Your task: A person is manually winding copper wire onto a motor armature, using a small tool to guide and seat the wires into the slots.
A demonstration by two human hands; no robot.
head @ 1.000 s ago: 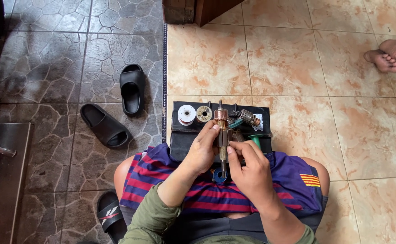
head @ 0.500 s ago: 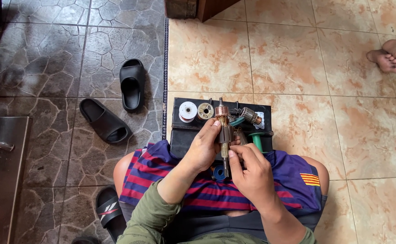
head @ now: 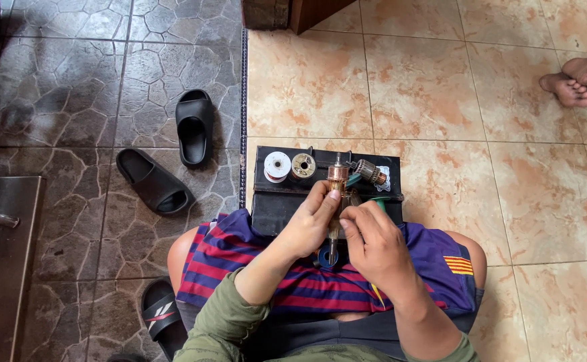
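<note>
Frame centre: your left hand (head: 313,224) and right hand (head: 374,245) both clamp motor armature (head: 337,201), fingers curled tight round it, shaft upright over your lap. Behind it, black box (head: 286,201) on floor carries white spool (head: 277,165) and copper spool (head: 303,165). Floor: beige tiles (head: 441,87) right, dark stone tiles (head: 59,80) left. Black slides (head: 195,126) upper left. Another person's bare feet (head: 575,79) upper right.

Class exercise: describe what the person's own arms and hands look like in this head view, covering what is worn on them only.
Both hands are bare: left hand, right hand. No gloves, rings or watch show. Each arm wears an olive-green sleeve pushed up near the elbow, leaving the forearms uncovered.
</note>
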